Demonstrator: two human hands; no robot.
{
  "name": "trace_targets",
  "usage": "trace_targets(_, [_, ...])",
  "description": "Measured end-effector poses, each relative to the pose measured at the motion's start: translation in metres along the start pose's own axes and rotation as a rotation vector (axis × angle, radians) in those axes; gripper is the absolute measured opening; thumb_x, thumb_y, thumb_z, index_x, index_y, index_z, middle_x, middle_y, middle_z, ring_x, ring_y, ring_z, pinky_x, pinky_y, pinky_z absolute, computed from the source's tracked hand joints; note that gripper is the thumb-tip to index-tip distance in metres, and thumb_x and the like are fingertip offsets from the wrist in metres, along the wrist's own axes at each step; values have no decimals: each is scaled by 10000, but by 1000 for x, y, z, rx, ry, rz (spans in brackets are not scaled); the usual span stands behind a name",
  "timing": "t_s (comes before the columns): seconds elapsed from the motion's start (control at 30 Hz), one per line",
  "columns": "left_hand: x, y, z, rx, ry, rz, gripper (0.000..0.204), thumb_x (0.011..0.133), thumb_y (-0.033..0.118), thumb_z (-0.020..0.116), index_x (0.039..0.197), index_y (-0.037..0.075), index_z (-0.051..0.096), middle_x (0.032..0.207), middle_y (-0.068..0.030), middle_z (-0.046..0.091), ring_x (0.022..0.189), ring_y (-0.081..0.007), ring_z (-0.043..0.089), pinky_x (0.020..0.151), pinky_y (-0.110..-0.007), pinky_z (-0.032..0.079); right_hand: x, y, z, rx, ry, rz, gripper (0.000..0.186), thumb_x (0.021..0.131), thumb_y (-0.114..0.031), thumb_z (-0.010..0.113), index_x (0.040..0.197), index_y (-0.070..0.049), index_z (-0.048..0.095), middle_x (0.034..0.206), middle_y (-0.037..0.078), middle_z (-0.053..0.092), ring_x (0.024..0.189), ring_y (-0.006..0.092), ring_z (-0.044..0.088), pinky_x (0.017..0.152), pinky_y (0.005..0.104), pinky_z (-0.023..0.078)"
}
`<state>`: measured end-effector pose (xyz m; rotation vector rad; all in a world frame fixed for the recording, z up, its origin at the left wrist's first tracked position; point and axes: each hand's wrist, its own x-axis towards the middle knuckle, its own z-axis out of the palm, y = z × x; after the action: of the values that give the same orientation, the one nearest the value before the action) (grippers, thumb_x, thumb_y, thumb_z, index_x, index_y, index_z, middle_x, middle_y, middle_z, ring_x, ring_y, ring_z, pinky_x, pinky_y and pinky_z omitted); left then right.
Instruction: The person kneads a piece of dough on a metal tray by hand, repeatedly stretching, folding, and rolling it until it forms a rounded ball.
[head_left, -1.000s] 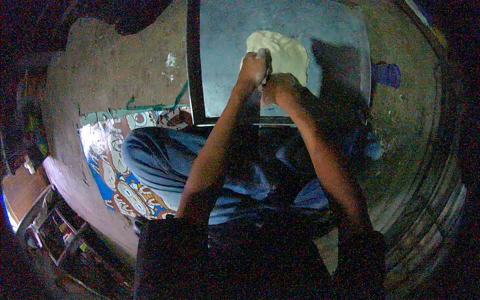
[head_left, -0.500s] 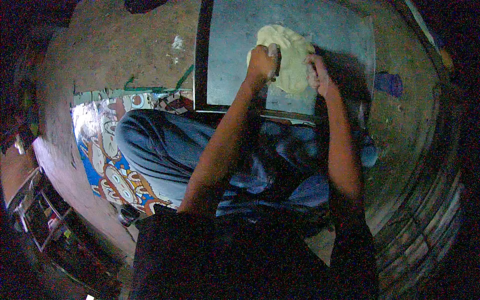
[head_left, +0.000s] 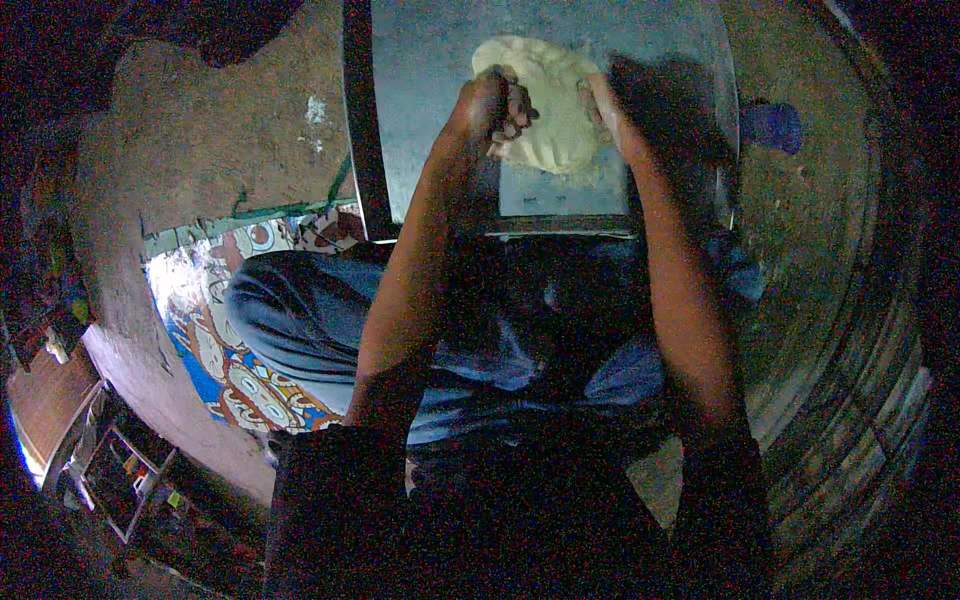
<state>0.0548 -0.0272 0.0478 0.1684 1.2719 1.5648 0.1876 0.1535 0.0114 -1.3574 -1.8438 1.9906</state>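
A pale, flattened mass of dough [head_left: 552, 110] lies on a smooth grey board [head_left: 430, 150] in front of my crossed legs. At the dough's left side, my left hand [head_left: 497, 108] is closed in a fist with its fingers curled, touching the dough. My right hand [head_left: 606, 110] is at the right edge, its fingers bent round the dough's rim; part of them is hidden by the hand itself. Shallow folds and dents mark the dough's surface.
A dark raised rim [head_left: 362, 130] runs along the board's left side. A blue-purple object [head_left: 772, 126] stands on the floor to the right. Beneath my left knee lies a colourful cartoon-printed mat [head_left: 250, 375]. White smudges [head_left: 316, 110] mark the floor at left.
The board and dough appear shifted left and up in the picture. My left fist has turned so its curled fingers show. My right hand stays at the dough's right edge.
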Motion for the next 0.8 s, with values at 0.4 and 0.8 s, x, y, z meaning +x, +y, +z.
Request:
trace_targets(0.4, [67, -9, 12, 40, 426, 145, 464, 974, 259, 527, 557, 55, 507, 514, -92, 534, 404, -214, 529, 369, -378, 408, 11, 5, -2, -51, -48, -6, 490, 863, -559, 535, 934, -84, 633, 674, 45, 511, 497, 168, 431, 509, 325, 413])
trace_targets(0.8, [39, -47, 7, 292, 601, 510, 392, 951, 311, 555, 1013, -74, 525, 1107, -291, 493, 1037, -446, 514, 929, -493, 438, 65, -106, 17, -345, -619, -44, 576, 899, -655, 484, 965, -97, 605, 674, 44, 465, 503, 148, 386, 497, 307, 385])
